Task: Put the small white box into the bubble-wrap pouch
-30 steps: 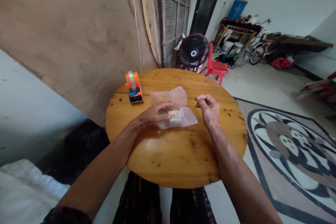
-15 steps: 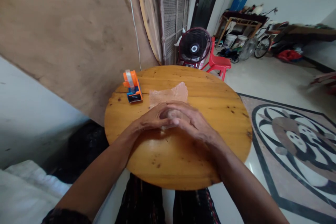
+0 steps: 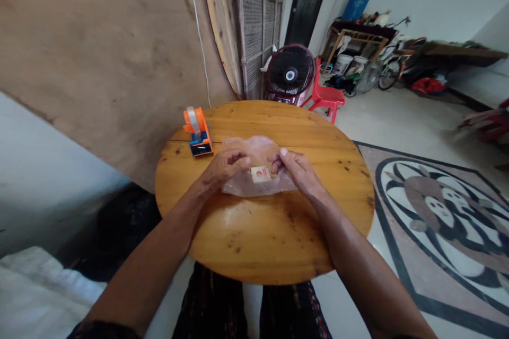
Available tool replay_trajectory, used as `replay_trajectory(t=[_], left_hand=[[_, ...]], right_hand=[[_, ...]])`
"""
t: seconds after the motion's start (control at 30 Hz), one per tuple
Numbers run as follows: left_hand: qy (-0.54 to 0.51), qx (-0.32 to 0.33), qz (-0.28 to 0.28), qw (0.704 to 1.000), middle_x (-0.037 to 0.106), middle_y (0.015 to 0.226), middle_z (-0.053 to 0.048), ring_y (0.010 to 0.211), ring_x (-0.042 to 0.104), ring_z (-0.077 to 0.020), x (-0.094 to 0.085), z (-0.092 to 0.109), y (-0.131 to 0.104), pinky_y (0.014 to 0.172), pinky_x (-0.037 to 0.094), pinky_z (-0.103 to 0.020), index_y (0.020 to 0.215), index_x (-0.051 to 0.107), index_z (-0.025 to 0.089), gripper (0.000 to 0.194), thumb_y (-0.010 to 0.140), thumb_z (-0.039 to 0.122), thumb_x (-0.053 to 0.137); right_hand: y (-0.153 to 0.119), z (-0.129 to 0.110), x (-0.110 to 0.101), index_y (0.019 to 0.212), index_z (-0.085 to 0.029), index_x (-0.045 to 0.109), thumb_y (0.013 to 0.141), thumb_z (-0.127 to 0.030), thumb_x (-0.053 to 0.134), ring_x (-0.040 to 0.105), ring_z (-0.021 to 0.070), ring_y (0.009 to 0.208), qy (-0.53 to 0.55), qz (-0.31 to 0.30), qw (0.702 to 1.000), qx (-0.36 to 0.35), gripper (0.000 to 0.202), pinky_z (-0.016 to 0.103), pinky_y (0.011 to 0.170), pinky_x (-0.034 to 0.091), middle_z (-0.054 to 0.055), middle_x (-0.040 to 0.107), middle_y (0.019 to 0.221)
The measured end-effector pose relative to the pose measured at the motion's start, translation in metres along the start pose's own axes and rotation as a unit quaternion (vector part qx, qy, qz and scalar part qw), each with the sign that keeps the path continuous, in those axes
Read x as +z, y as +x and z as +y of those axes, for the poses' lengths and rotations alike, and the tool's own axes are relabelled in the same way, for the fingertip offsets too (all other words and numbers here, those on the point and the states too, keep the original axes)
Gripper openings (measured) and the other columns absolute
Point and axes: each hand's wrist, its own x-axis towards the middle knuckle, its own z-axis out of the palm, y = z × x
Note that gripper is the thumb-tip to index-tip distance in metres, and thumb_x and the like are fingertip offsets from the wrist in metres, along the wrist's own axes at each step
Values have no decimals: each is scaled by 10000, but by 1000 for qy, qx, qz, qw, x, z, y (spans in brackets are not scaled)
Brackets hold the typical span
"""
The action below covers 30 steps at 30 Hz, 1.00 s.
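A small white box [image 3: 260,174] with a red mark lies on a sheet of clear bubble wrap [image 3: 246,188] spread on the round wooden table [image 3: 254,259]. To the left of the box, my left hand [image 3: 230,166] is closed, its thumb and fingers pinched at the wrap's left side. My right hand [image 3: 293,165] is closed too, fingers curled at the right side of the wrap beside the box. An orange and blue tape dispenser [image 3: 198,131] with a roll of tape stands at the table's left, beyond my left hand.
Past the far table edge stand a dark fan [image 3: 290,74] and a red plastic chair [image 3: 328,96]. A brown board [image 3: 119,53] leans close on the left. Farther back are a cluttered small table and a bicycle [image 3: 391,71].
My hands have moved apart from their cupped position together. The box now shows between them, and the bubble wrap lies spread nearer to me, under the box.
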Motion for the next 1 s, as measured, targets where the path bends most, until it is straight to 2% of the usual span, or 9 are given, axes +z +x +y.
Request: replay_trajectory(t=[0.13, 0.27, 0.37, 0.5, 0.63, 0.73, 0.8, 0.9, 1.0], left_hand=[[-14, -19, 54, 998, 631, 741, -20, 700, 581, -160, -3, -5, 2, 660, 462, -279, 904, 672, 162, 384, 871, 500, 490], [-25, -81, 1, 996, 629, 770, -16, 660, 560, -145, -1, -8, 0, 599, 435, -261, 995, 648, 156, 327, 834, 415, 531], [-28, -73, -42, 996, 622, 811, -21, 673, 561, -140, -1, -5, -1, 603, 437, -258, 1052, 629, 141, 375, 767, 384, 610], [-8, -41, -121, 992, 613, 915, -35, 720, 574, -141, -6, -6, 1, 620, 458, -261, 1201, 556, 150, 560, 695, 350, 687], [6, -20, -191, 981, 599, 1050, -61, 815, 599, -160, -13, -10, 0, 673, 481, -272, 1410, 377, 183, 820, 683, 342, 720], [15, -27, -226, 974, 607, 976, -34, 771, 592, -157, -18, -8, -3, 630, 463, -254, 1428, 348, 200, 816, 698, 309, 697], [1, -36, -220, 975, 598, 1042, -39, 771, 584, -148, -20, -4, -5, 597, 448, -232, 1385, 394, 209, 711, 720, 264, 640], [-17, -56, -177, 982, 568, 1161, -51, 770, 582, -133, -19, -3, -5, 558, 434, -210, 1312, 450, 202, 617, 706, 205, 566], [38, -40, -138, 989, 613, 1064, -43, 752, 581, -132, -15, -7, -2, 593, 445, -219, 1247, 522, 184, 579, 669, 173, 541]], right_hand=[[4, 3, -1, 883, -139, 675, 869, -681, 442, 552, 115, 487, 105, -58, 990, 77, 590, 254, 508, 433, 49, 671, 688], [8, 14, 0, 944, -165, 661, 832, -486, 586, 539, 101, 482, 29, -35, 996, 72, 348, 239, 478, 409, 10, 649, 740], [8, 19, 1, 1018, -177, 653, 798, -340, 592, 526, 105, 521, -43, -13, 997, 62, 280, 245, 507, 419, -5, 629, 746], [6, 13, -1, 1125, -191, 648, 754, -274, 634, 525, 115, 611, -119, -37, 992, 32, 380, 262, 569, 435, 34, 664, 920], [4, 13, -2, 1297, -191, 563, 740, -307, 699, 582, 154, 747, -142, -102, 984, 20, 585, 306, 687, 481, 70, 657, 1042], [4, 17, 0, 1388, -191, 484, 721, -311, 734, 610, 184, 862, -161, -147, 976, 9, 722, 331, 781, 486, 78, 656, 1097], [4, 18, 2, 1372, -199, 504, 727, -290, 731, 610, 190, 910, -182, -154, 971, -9, 690, 331, 820, 473, 75, 658, 1120], [4, 16, 4, 1180, -189, 638, 743, -290, 716, 599, 172, 836, -226, -156, 961, -23, 456, 295, 755, 454, 49, 683, 1000], [4, 13, 5, 999, -178, 680, 734, -321, 725, 578, 152, 706, -262, -145, 954, 3, 305, 260, 645, 419, 15, 674, 796]])
